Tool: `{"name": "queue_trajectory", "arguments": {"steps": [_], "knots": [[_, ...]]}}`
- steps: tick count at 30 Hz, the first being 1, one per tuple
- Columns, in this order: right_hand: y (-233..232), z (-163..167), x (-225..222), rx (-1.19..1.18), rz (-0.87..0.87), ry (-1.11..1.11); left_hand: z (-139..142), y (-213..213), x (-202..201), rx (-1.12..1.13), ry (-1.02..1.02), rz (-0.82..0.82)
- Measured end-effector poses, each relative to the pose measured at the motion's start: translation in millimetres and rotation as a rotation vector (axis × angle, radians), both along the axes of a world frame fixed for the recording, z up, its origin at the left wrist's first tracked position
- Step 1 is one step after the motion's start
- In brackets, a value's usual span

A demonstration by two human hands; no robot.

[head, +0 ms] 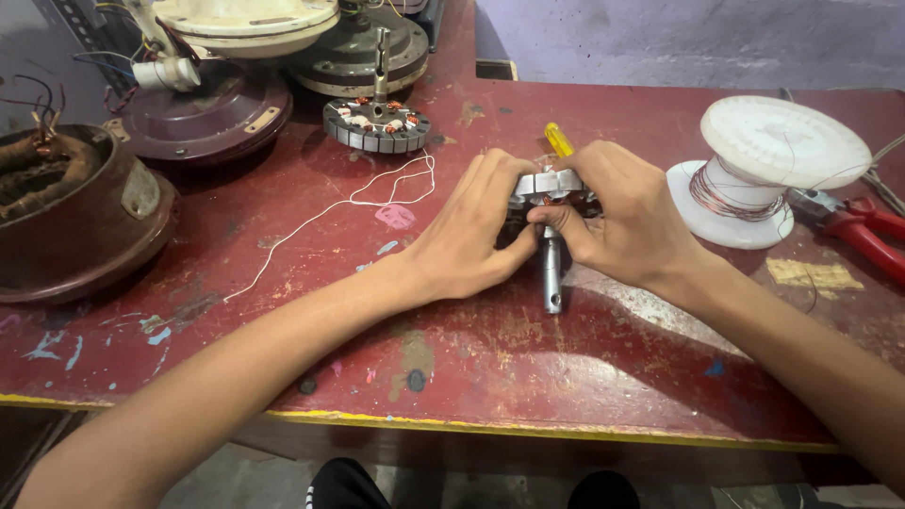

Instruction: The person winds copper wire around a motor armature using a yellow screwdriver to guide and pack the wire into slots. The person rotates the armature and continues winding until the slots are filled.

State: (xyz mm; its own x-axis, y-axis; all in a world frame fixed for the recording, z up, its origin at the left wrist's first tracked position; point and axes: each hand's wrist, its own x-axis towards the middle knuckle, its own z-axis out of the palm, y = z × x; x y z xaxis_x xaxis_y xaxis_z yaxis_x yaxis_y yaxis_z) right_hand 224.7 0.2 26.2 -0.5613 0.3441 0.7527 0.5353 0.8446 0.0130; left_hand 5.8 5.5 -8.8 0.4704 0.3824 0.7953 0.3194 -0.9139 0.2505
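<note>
Both hands are closing on a stator (545,185) lying near the middle of the tabletop (528,358), its steel shaft (551,273) pointing back toward the near edge. Left hand (464,240) is wrapping the stator's left side, its thumb pressing up against the shaft; right hand (630,221) is covering the right side, fingers curled over the top. Fingers of both hands are clamped on the stator, seemingly to be keeping it from rolling on its shaft. A yellow handle (557,139) is sticking out behind the hands; whether either hand is holding it, cannot tell.

A white spool (765,165) of copper wire is standing just right of the right hand, within easy reach. Red pliers (863,231) are lying at the right edge. A loose white cord (363,200) is trailing left of the hands. A second stator (376,121) with windings is sitting toward the far edge, upright on its shaft, well apart from the hands. A brown housing (80,226) is resting at the left edge, more fan covers (240,24) stacking up at the far left corner.

Tabletop is showing worn dark red paint, scuffed and chipped, with a yellow strip along the near edge. Grey wall (698,38) behind; the person's dark shoes (344,485) showing below
</note>
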Motion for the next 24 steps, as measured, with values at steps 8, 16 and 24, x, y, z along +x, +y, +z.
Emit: {"name": "queue_trajectory", "arguments": {"steps": [8, 16, 24], "knots": [[0.5, 3.6, -0.3, -0.056, -0.001, 0.009, 0.6, -5.0, -1.3, -0.007, 0.006, -0.007], [-1.0, 0.5, 1.1, -0.184, -0.001, 0.102, 1.9, -10.0, -2.4, -0.149, 0.008, -0.032], [-1.2, 27.3, 8.1, -0.629, -0.176, -0.008, 3.9, -9.5, -3.6, -0.112, 0.045, -0.015]]}}
